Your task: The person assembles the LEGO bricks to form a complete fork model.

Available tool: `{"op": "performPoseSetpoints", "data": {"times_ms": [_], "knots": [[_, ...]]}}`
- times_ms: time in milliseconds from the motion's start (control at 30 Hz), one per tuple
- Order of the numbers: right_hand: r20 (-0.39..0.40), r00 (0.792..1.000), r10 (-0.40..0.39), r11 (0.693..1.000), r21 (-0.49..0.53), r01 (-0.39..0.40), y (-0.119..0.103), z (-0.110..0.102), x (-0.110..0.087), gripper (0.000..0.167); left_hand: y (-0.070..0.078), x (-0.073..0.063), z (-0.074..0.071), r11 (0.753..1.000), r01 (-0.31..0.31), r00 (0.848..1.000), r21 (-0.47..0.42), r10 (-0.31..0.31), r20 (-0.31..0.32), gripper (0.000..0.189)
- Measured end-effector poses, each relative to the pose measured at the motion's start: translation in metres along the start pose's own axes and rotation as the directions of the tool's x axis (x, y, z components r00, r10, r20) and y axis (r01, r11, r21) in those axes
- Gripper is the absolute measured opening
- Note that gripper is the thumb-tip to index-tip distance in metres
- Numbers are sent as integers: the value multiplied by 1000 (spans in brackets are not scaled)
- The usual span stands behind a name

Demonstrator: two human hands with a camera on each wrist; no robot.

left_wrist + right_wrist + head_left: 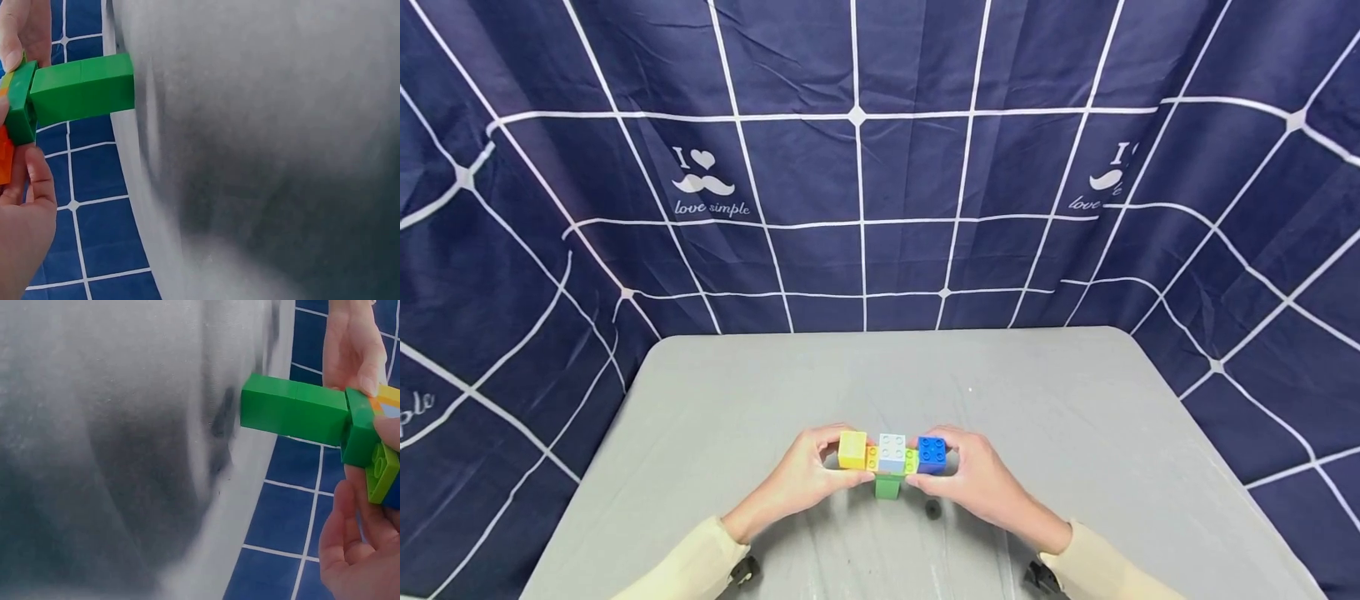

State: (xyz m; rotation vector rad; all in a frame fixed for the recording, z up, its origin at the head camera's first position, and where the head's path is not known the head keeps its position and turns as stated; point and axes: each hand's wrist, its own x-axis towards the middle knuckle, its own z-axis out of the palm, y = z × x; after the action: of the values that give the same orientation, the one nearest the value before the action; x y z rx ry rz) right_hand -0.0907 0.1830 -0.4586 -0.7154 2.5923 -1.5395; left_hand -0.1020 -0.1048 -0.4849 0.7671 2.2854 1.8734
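Both hands hold one build of toy building blocks in the head view. Across its top sit a yellow block (852,450), a pale white block (892,453) and a blue block (932,451). An orange piece (872,457) and a lime green piece (912,461) show between them. Below stands a green column (81,87), its lower end at the grey tabletop in the left wrist view. My left hand (808,477) grips the yellow end, thumb in front. Around the blue end curl the fingers of my right hand (977,482); its thumb lies near the lime piece.
The grey table (737,392) extends around the build on all sides. A small dark round spot (933,509) shows on it near the right hand. Dark blue curtains (805,167) with white lines hang behind and at both sides.
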Motion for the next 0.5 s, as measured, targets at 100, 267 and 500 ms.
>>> {"op": "performPoseSetpoints", "data": {"times_ms": [100, 267, 500], "knots": [[-8, 1000, 1, 1000, -2, -1, 0, 1, -1, 37, -1, -1, 0, 1000, 0, 1000, -8, 0, 3, 33], [-51, 998, -48, 998, -35, 47, 6, 6, -4, 37, -1, -2, -1, 1000, 1, 1000, -3, -1, 10, 33], [-70, 994, -85, 995, -54, 82, 11, 5, -5, 39, -2, 0, -3, 999, -35, 999, 11, 35, 21, 33]]}}
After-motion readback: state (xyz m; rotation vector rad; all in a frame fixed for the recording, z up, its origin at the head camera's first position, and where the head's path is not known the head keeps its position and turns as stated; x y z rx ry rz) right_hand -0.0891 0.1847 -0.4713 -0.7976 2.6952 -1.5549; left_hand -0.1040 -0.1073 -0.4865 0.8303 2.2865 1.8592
